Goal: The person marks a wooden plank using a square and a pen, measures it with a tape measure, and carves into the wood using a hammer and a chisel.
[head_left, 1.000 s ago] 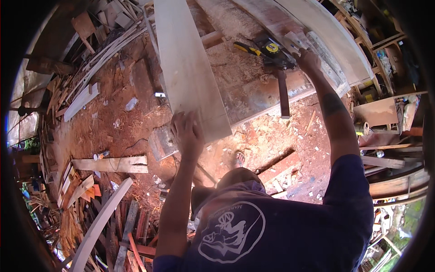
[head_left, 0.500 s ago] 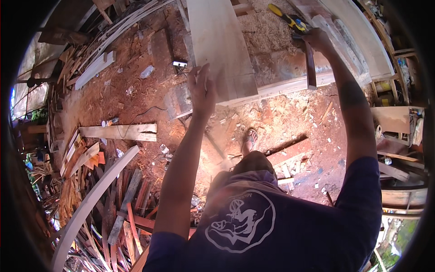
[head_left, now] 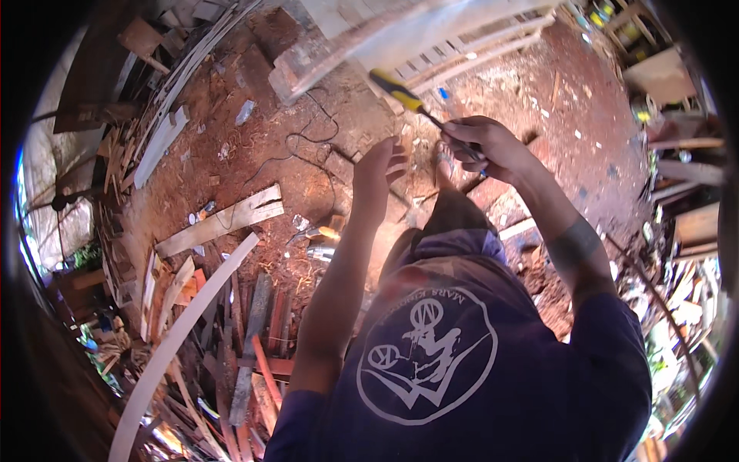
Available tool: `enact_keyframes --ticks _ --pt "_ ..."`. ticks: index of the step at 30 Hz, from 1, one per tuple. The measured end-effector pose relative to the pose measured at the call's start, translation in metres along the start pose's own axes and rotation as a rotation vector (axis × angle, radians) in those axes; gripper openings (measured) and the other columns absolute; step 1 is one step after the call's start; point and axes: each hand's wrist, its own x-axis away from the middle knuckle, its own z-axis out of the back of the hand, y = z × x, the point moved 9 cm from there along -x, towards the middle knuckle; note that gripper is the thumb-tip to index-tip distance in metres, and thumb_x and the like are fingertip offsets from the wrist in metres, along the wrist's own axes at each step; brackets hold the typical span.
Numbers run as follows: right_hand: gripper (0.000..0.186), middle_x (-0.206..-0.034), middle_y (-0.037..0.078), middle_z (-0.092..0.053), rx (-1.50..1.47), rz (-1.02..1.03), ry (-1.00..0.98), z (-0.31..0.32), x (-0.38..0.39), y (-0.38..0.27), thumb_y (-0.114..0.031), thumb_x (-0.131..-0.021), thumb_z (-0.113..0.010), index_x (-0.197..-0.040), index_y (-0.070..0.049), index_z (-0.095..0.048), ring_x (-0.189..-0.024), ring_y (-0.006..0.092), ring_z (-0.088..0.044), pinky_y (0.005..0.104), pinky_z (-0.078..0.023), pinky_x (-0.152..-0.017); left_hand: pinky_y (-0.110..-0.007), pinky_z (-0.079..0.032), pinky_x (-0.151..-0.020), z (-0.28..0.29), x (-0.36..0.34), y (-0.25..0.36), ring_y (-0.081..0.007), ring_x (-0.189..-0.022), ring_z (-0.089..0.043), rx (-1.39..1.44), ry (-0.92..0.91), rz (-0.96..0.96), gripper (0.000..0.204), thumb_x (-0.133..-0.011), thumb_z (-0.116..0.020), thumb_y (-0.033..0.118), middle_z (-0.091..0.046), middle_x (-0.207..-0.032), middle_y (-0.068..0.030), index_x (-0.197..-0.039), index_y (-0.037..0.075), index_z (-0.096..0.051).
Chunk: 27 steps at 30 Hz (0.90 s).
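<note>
Above the littered floor [head_left: 585, 131], close in front of my body, my right hand [head_left: 485, 146] grips the yellow-and-black handled tool [head_left: 396, 90] by its dark shaft, the handle slanting up and to the left; my fingers cover the far end, so I cannot tell its shape. This hand is nearer to me than half a second ago, and the tool comes back with it. My left hand [head_left: 377, 169], now away from the long pale board, is empty, its fingers loosely bent, near the tool but not touching it. Beyond both hands, well apart from them, lies a pale panel [head_left: 477, 23]; a dark cable [head_left: 312, 135] loops over the ground to the left. As I judge it, the change leaves the tool clear of the timber and under one hand's control, with my other hand free
</note>
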Motion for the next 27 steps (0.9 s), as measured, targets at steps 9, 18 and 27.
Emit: enact_keyframes --ticks 9,18,27 --pt "0.024 -0.067 -0.005 -0.044 -0.358 0.034 -0.232 -0.056 0.074 0.132 -0.021 -0.106 -0.054 -0.092 -0.002 -0.061 -0.046 0.0034 -0.028 0.0206 -0.023 -0.038 -0.049 -0.051 -0.092 -0.064 0.073 -0.062 -0.0266 -0.099 -0.066 0.343 -0.280 0.280 0.045 -0.107 -0.046 0.048 -0.070 -0.100 -0.0096 -0.112 0.008 -0.065" --pt "0.023 -0.067 -0.004 -0.042 -0.160 0.218 0.072 -0.015 0.145 0.124 -0.019 -0.102 -0.052 -0.091 -0.002 -0.064 -0.050 0.0059 -0.028 0.0231 -0.023 -0.044 -0.050 -0.051 -0.096 -0.112 0.096 -0.050 -0.0270 -0.102 -0.064 0.247 -0.304 0.209 0.022 -0.110 -0.047 0.027 -0.066 -0.102 -0.0111 -0.106 0.007 -0.054" --pt "0.039 -0.085 0.009 -0.064 0.330 0.548 0.224 0.027 0.122 0.010 -0.005 -0.092 -0.053 -0.127 0.009 -0.062 -0.072 0.0139 -0.060 0.0301 -0.055 -0.069 -0.049 -0.045 -0.109 -0.136 0.092 0.009 -0.0279 -0.119 -0.060 0.029 -0.100 -0.067 0.035 -0.107 -0.054 0.028 -0.064 -0.123 -0.0127 -0.130 0.002 -0.054"
